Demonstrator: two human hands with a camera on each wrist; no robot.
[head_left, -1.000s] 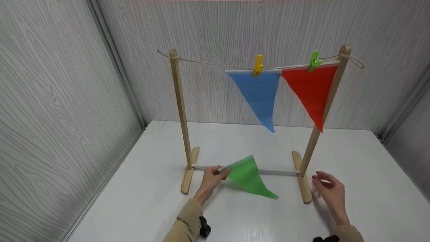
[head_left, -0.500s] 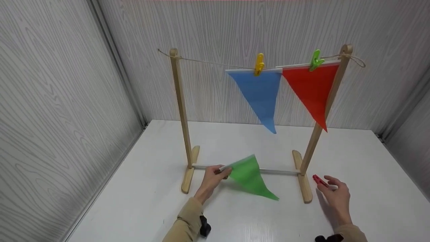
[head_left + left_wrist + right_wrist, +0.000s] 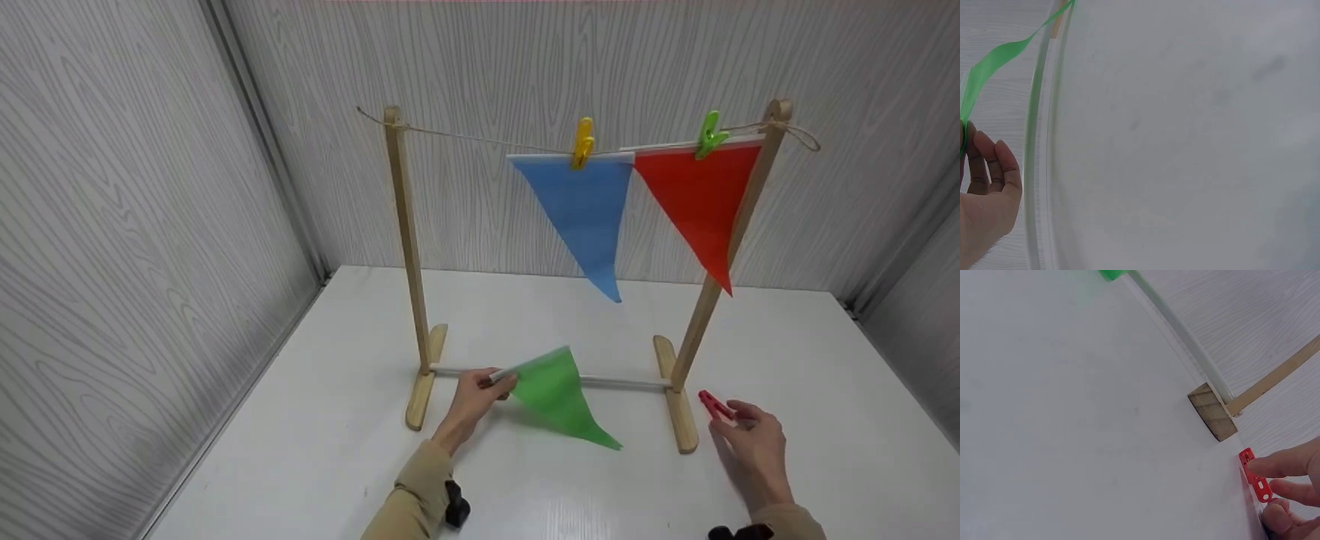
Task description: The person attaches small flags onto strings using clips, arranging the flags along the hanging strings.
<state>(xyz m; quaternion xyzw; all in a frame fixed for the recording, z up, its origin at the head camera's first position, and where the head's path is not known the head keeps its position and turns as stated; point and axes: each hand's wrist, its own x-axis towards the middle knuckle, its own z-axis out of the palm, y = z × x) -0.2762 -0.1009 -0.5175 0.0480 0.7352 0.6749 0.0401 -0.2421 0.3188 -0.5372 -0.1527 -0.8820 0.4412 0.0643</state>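
A green triangular flag [image 3: 555, 397] hangs from the fingers and thumb of my left hand [image 3: 472, 401], which pinches the left end of its white top edge. Its tip trails to the right, low over the table. My right hand [image 3: 757, 442] is low at the right, beside the stand's right foot, with thumb and fingers curled at the near end of a red plastic clothespin [image 3: 715, 405]. In the right wrist view a fingertip overlaps the clothespin [image 3: 1256, 475] and the thumb lies close to its end.
A wooden stand [image 3: 405, 240] carries a string [image 3: 480, 140] between two posts. A yellow clothespin [image 3: 583, 142] holds a blue flag [image 3: 585, 210] on it; a green clothespin [image 3: 709, 136] holds a red flag [image 3: 701, 195]. A white rod [image 3: 626, 383] joins the feet.
My right hand has drawn back slightly to the right and down, so more of the red clothespin shows. My left hand and the green flag have hardly moved.
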